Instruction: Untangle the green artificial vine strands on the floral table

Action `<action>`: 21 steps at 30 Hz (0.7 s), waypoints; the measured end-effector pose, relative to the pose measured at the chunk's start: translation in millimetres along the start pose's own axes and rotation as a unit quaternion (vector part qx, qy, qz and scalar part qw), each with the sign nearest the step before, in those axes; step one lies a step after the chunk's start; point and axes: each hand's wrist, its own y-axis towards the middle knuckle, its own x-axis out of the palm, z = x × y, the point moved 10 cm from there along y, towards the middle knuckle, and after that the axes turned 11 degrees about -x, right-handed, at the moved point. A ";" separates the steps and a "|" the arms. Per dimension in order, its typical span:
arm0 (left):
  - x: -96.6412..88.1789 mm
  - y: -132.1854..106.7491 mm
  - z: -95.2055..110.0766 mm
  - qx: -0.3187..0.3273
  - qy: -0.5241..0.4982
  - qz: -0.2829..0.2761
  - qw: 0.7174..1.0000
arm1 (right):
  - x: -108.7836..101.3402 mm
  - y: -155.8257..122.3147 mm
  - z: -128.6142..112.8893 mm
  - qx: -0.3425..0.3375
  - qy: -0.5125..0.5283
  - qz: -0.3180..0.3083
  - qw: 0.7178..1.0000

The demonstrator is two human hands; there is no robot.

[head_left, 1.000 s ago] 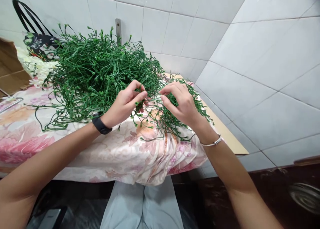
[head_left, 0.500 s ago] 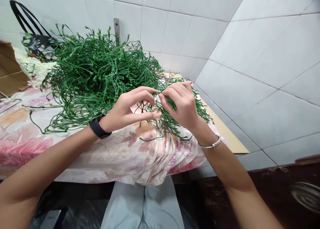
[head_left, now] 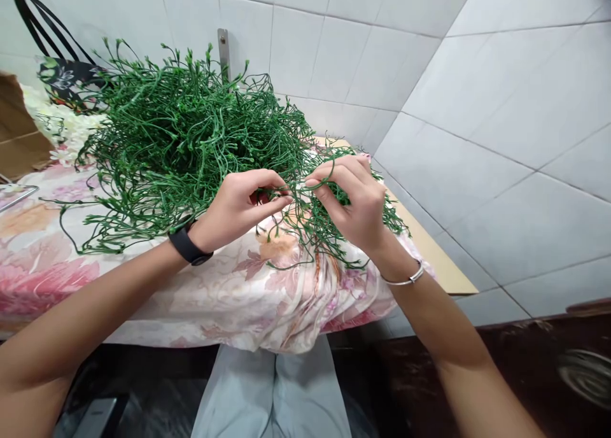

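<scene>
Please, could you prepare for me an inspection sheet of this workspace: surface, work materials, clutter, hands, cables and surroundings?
Surface: floral cloth, bunched into folds at the front; pale board showing at its right.
Work materials: large heap of green stems; smaller bunch to its right.
Clutter: white flowers, brown cardboard, dark floral bag, all on the left.
Hands: left hand has thumb and fingertips close together, grip unclear; right hand pinches a green stem.
Cables: nothing seen.
Surroundings: white tiled walls; metal strip on the wall behind the heap.
</scene>
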 end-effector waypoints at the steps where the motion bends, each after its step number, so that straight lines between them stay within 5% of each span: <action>1: -0.3 -0.6 1.2 0.004 0.009 -0.001 1.000 | -1.8 -0.3 2.0 0.008 0.007 0.005 1.000; 8: 7.4 -3.8 -4.5 -0.023 0.117 -0.010 0.993 | -24.3 -1.8 -4.1 -0.003 0.020 0.090 0.996; 14: 15.6 -7.7 1.1 0.018 0.199 0.001 0.980 | 28.4 -3.3 -11.2 -0.027 -0.011 -0.114 0.993; 21: 24.6 -9.3 3.4 0.024 0.138 -0.085 0.987 | 39.8 -7.0 -7.9 -0.033 -0.002 -0.171 0.985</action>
